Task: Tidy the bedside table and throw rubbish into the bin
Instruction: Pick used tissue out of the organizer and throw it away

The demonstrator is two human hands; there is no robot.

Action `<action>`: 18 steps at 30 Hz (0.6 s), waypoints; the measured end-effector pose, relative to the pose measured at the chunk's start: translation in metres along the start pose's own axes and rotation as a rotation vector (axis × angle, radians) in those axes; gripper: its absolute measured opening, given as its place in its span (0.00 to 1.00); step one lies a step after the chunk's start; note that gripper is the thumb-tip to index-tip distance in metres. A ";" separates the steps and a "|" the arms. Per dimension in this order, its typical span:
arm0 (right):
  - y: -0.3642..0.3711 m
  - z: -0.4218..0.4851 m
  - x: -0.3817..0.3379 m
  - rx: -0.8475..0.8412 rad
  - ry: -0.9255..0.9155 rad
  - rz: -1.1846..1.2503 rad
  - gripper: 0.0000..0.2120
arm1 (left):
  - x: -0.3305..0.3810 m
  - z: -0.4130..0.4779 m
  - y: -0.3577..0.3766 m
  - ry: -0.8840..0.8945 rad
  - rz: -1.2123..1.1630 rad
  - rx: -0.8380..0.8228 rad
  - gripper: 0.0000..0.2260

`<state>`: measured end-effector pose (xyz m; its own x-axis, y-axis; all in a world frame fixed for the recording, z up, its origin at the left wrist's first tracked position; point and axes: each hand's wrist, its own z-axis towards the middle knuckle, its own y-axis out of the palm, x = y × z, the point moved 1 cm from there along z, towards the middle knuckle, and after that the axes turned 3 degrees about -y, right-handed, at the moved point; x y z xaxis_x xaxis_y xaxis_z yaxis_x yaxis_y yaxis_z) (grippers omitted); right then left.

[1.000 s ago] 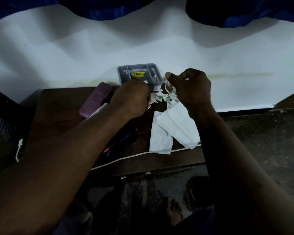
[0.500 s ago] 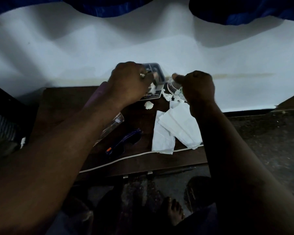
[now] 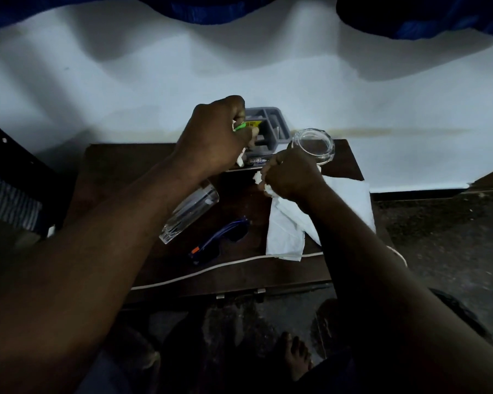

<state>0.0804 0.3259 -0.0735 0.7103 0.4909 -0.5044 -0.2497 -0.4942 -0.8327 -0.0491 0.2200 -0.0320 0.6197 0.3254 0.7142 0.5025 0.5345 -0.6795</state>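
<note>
On the dark wooden bedside table [image 3: 120, 160] my left hand [image 3: 214, 137] is curled round crumpled rubbish with a green and white scrap [image 3: 238, 126] showing at the fingers, just in front of a grey compartment tray [image 3: 271, 123]. My right hand [image 3: 291, 174] pinches small white paper scraps [image 3: 258, 177] on the tabletop. Right behind this hand stands an empty glass jar [image 3: 313, 146]. White tissues [image 3: 288, 228] lie spread under my right wrist.
A clear drinking glass [image 3: 188, 214] lies on its side near the table's middle. Blue glasses [image 3: 219, 240] and a white cable [image 3: 225, 265] lie toward the front edge. A white wall rises behind the table. My bare foot [image 3: 296, 356] shows on the dark floor below.
My right hand has let go of the glass jar, which now stands on the table, and has dropped to the white scraps. My left hand has stayed by the tray with its rubbish.
</note>
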 end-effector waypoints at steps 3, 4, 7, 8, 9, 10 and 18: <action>0.004 -0.005 -0.004 0.004 -0.047 -0.103 0.12 | -0.003 -0.002 -0.002 0.031 0.045 -0.013 0.14; 0.005 -0.006 -0.006 0.002 -0.064 -0.142 0.12 | -0.003 -0.002 -0.003 0.033 0.059 -0.019 0.14; 0.013 -0.010 -0.008 0.008 -0.168 -0.239 0.11 | -0.003 -0.002 -0.001 0.030 0.079 -0.031 0.13; 0.015 -0.011 -0.009 0.012 -0.198 -0.252 0.12 | -0.004 -0.002 0.000 0.025 0.086 -0.038 0.12; 0.017 -0.013 -0.010 -0.002 -0.201 -0.274 0.13 | -0.003 -0.003 0.000 0.023 0.101 -0.048 0.11; 0.020 -0.014 -0.009 -0.030 -0.190 -0.298 0.14 | -0.002 -0.003 0.001 0.018 0.120 -0.063 0.10; 0.011 -0.005 -0.002 0.097 -0.137 -0.249 0.10 | 0.004 -0.009 0.008 0.011 0.178 -0.222 0.09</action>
<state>0.0791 0.3161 -0.0803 0.6639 0.6838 -0.3027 -0.1456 -0.2789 -0.9492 -0.0365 0.2188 -0.0361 0.7155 0.3898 0.5797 0.5046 0.2855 -0.8148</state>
